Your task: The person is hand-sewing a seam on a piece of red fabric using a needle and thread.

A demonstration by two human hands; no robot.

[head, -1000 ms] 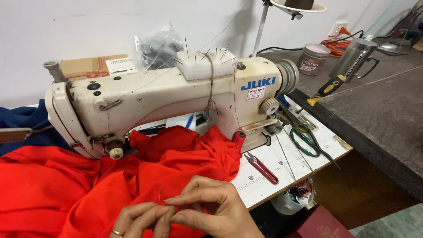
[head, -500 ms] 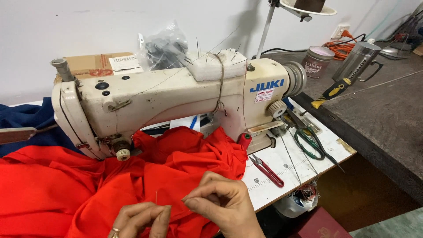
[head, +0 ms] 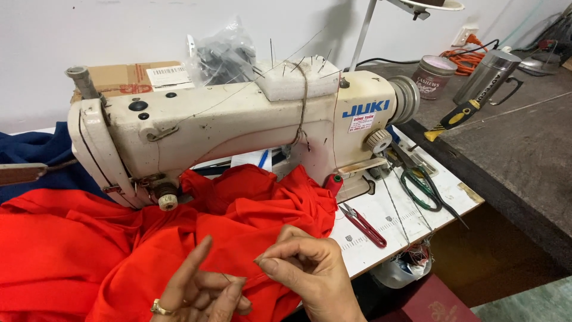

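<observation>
Hands meet low in the view, over a heap of bright red woven cloth [head: 179, 250] that spills from under the cream industrial sewing machine [head: 238, 125]. The right hand [head: 310, 268] is closed in a pinch, thumb and forefinger pressed together on what looks like a fine needle or thread, too thin to tell which. The left hand [head: 199, 292], with a gold ring on one finger, is loosely open, fingers spread and raised, its fingertips just beside the right hand's pinch and resting over the cloth; I cannot tell whether it grips the cloth itself. A thin dark line runs between the two hands, near the fold of cloth.

Beyond the right hand, on the white table [head: 411, 220], lie red-handled thread snips [head: 363, 225], and further out a pair of green-handled scissors [head: 424, 189]. Behind the machine's top sits a white foam block stuck with pins [head: 295, 80].

As a judgement: the pinch is so fine that the slender piece could slip free and drop into the red folds, where it would be hard to find. With the left fingertips so near, a pulled stitch or a sudden tug could prick a finger. The loose, bunched cloth could also snag.
</observation>
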